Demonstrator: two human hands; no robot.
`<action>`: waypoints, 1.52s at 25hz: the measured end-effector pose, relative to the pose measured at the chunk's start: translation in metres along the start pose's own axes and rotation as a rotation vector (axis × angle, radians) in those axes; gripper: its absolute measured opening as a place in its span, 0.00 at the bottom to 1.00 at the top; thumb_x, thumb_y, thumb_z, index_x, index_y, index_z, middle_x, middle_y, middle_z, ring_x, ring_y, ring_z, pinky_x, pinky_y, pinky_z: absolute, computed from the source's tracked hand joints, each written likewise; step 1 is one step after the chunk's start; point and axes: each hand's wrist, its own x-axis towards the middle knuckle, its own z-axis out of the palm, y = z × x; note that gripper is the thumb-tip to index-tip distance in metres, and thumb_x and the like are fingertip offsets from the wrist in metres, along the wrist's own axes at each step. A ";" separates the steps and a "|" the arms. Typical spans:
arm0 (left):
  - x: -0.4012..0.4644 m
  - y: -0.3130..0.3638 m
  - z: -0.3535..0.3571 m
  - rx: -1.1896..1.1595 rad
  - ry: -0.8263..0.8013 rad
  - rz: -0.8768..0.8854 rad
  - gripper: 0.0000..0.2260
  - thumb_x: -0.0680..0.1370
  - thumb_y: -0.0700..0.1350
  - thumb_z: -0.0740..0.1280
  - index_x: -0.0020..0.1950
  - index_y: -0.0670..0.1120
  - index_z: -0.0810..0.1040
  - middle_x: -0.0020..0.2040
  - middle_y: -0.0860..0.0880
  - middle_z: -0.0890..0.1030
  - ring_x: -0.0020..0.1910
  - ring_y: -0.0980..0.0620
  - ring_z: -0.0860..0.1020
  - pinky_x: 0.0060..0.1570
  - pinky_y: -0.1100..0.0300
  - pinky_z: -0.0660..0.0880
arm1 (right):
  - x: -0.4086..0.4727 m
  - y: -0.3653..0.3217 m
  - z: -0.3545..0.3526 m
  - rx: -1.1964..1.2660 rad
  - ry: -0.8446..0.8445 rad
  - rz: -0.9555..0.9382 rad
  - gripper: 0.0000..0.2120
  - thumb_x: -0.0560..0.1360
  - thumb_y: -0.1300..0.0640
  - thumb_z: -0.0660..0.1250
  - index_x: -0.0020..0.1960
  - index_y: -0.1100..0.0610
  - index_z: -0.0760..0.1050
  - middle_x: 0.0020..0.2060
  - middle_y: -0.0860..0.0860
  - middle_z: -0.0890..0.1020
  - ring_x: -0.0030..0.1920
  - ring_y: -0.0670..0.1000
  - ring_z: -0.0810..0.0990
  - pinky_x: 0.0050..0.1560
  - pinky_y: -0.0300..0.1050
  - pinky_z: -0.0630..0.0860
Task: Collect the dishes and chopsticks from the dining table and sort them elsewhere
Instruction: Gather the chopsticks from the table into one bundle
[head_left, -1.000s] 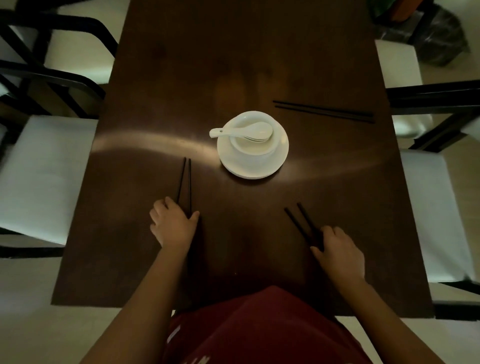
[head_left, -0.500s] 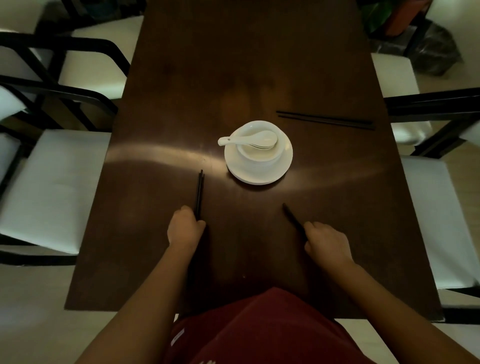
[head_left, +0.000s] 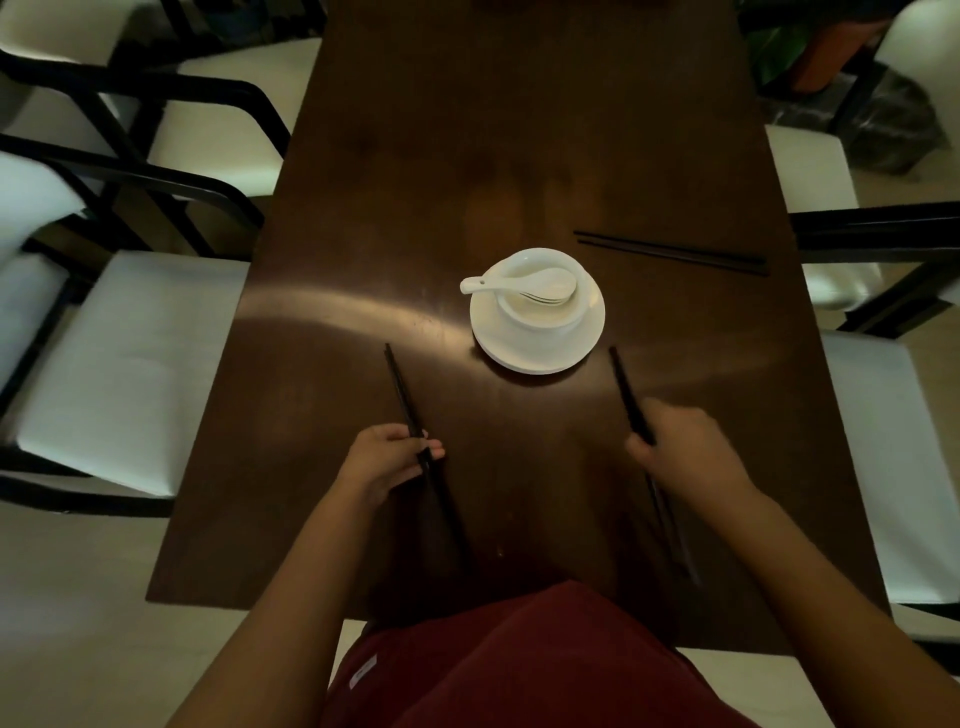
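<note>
My left hand (head_left: 387, 460) grips a pair of black chopsticks (head_left: 402, 395) around their middle, tips pointing away from me. My right hand (head_left: 685, 449) holds a second black pair (head_left: 626, 387) the same way; it is motion-blurred. Between and beyond the hands, a white bowl (head_left: 540, 306) stands on stacked white plates (head_left: 537, 348) on the dark wooden table (head_left: 363, 249). Stacked white spoons (head_left: 524, 285) lie in the bowl, handle to the left. A third black chopstick pair (head_left: 670, 252) lies flat to the right of the bowl.
White-cushioned chairs with black frames (head_left: 119, 358) flank the table on the left, and more chairs (head_left: 883, 436) stand on the right. Dark bags (head_left: 893, 130) sit on the floor at the upper right. My red clothing (head_left: 519, 660) fills the bottom.
Both hands have closed on their chopstick pairs and lifted them off the table; the sticks now stick out on both sides of each fist. The right hand is still moving.
</note>
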 end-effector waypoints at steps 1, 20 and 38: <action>-0.005 0.003 0.003 -0.047 -0.050 0.001 0.09 0.76 0.31 0.61 0.56 0.36 0.72 0.46 0.40 0.81 0.31 0.54 0.83 0.31 0.64 0.80 | -0.002 -0.006 -0.012 0.130 0.134 0.019 0.07 0.72 0.58 0.67 0.49 0.58 0.75 0.38 0.53 0.80 0.36 0.53 0.79 0.31 0.40 0.70; -0.058 0.040 0.088 -0.633 -0.339 -0.071 0.13 0.81 0.39 0.53 0.45 0.38 0.75 0.30 0.45 0.83 0.33 0.52 0.82 0.44 0.58 0.77 | -0.016 -0.077 0.027 0.837 0.317 -0.390 0.03 0.72 0.60 0.68 0.42 0.59 0.75 0.41 0.51 0.80 0.44 0.43 0.78 0.45 0.37 0.76; -0.045 0.056 0.104 -0.686 -0.250 0.036 0.07 0.78 0.36 0.58 0.51 0.42 0.75 0.41 0.45 0.78 0.39 0.52 0.80 0.42 0.49 0.77 | 0.151 0.081 -0.058 0.139 0.274 0.087 0.17 0.75 0.58 0.64 0.64 0.58 0.72 0.60 0.58 0.77 0.58 0.57 0.75 0.56 0.49 0.72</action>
